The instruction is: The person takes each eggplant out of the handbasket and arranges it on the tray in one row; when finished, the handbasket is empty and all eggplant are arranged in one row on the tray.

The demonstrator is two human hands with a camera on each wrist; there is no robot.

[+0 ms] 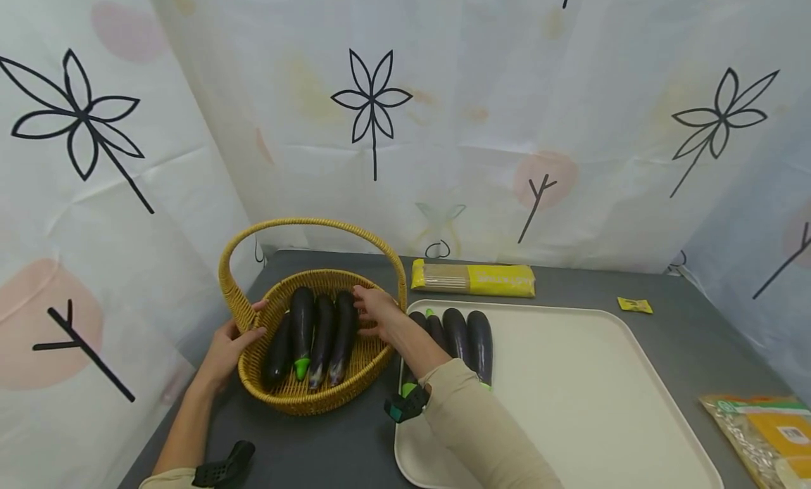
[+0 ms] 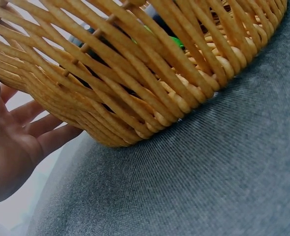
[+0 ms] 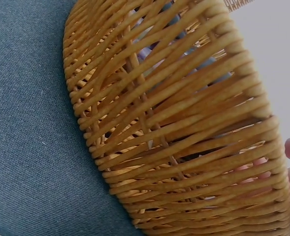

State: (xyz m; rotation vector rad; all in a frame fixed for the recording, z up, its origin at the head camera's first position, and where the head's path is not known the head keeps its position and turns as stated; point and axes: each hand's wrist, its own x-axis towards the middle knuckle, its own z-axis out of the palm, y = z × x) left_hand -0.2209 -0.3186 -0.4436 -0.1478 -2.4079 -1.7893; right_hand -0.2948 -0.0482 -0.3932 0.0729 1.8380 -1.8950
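Observation:
A yellow wicker basket [image 1: 304, 406] with a tall arched handle stands on the dark cloth-covered table, with several dark eggplants [image 1: 323, 338] lying side by side inside. My left hand [image 1: 227, 352] holds the basket's left rim near the handle's foot; in the left wrist view its fingers [image 2: 51, 135] lie against the outer weave. Over the right rim reaches my right hand [image 1: 380, 313], fingertips beside the upper end of the rightmost eggplant. I see no firm grasp there. Through the weave [image 3: 194, 113] in the right wrist view, parts of its fingers show.
A large cream tray [image 1: 570, 390] stands right of the basket, several more eggplants [image 1: 479, 341] along its left side, partly behind my right forearm. Behind lies a yellow noodle packet [image 1: 475, 278]. A small yellow sachet [image 1: 634, 305] and a larger food bag [image 1: 763, 433] lie to the right.

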